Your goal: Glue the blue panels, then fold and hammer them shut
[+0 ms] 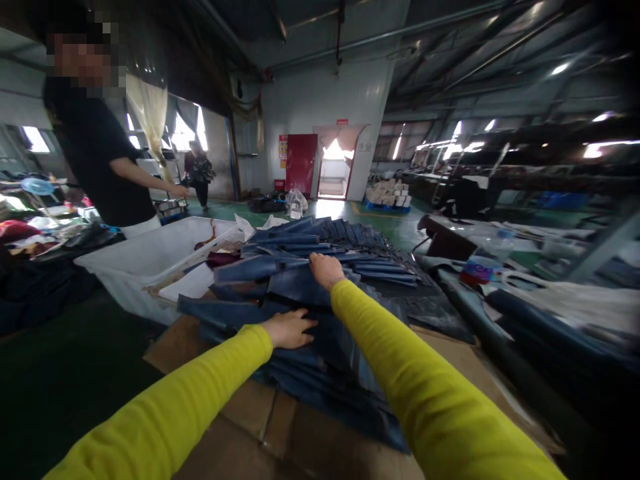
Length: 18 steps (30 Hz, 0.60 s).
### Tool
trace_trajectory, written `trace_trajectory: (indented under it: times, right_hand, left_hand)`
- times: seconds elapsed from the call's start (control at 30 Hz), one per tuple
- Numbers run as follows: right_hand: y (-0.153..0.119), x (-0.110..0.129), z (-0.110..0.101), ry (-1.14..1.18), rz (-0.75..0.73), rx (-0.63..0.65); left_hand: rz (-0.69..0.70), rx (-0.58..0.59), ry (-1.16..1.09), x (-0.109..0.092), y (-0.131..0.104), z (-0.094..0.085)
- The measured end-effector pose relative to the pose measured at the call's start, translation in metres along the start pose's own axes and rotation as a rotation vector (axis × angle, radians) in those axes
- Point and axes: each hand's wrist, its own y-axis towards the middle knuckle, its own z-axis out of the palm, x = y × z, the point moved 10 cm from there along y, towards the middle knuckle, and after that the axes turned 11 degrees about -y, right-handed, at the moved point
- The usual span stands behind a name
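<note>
The left hand (290,329) was laid flat, fingers extended, on the blue fabric pile (320,267); the right hand (326,269), beyond it, was pressed down, nothing gripped. No legible writing was noted.

We can read no text anywhere: the small red sign (342,122) above the far doorway (334,167) and the red and yellow posters (283,151) left of that doorway are too blurred to make out
</note>
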Motion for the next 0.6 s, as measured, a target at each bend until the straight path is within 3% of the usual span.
trace_trajectory:
  times: [0.1,0.23,0.33,0.4,0.5,0.53,0.6]
  right_hand:
    - [0.010,-0.015,0.023,0.004,0.122,0.037]
    - [0.006,-0.015,0.041,0.016,0.187,0.060]
    - [-0.003,-0.014,0.035,0.036,0.139,0.045]
    - [-0.018,-0.026,0.021,0.049,0.090,0.014]
    - [-0.068,-0.079,-0.010,0.045,0.072,-0.042]
    - [-0.092,-0.105,-0.023,0.044,0.078,-0.065]
    - [-0.147,-0.164,-0.064,0.112,0.138,-0.226]
  left_hand:
    - [0.002,-0.004,-0.005,-0.001,-0.001,0.001]
    - [0.006,0.007,-0.024,-0.002,-0.001,0.003]
    - [-0.001,0.013,-0.041,0.000,-0.002,0.004]
    - [-0.005,0.014,-0.055,0.002,-0.003,0.004]
    - [-0.003,0.022,-0.076,0.002,-0.004,0.004]
    - [-0.002,0.023,-0.083,0.002,-0.004,0.004]
    - [-0.001,0.021,-0.095,0.002,-0.005,0.003]
